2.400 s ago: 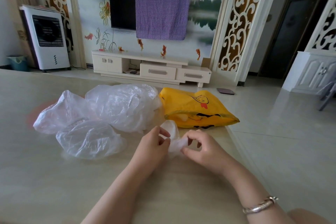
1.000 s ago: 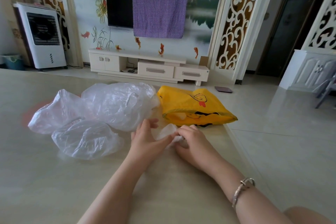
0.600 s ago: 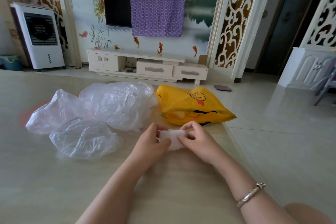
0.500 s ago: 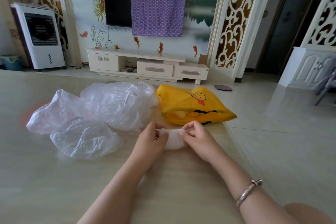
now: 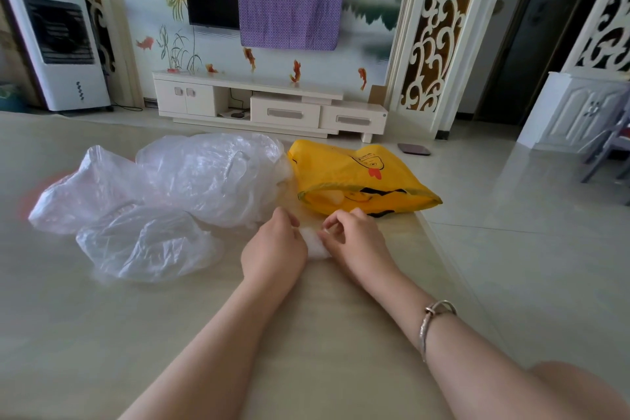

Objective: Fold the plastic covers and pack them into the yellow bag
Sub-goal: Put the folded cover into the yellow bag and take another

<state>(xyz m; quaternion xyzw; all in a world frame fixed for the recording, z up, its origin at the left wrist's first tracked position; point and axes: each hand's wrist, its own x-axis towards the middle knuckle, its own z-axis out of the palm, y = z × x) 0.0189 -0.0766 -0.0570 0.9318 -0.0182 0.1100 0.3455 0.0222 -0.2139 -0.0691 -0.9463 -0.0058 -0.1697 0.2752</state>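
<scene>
A: Surface (image 5: 102,334) is lying pale and glossy, a living room behind; loose covers (image 5: 191,177) are heaping left of the bag (image 5: 358,181).

B: Both hands, left (image 5: 272,249) and right (image 5: 354,242), are pinching a small folded cover (image 5: 314,242) between them: light, slippery, likely springing open unless held at the ends.

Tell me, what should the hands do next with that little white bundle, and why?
Probably carry it to the yellow bag and tuck it in. The folded cover already looks small and tight, pinched between the left hand and right hand, and the bag's open mouth faces them, just beyond.
</scene>
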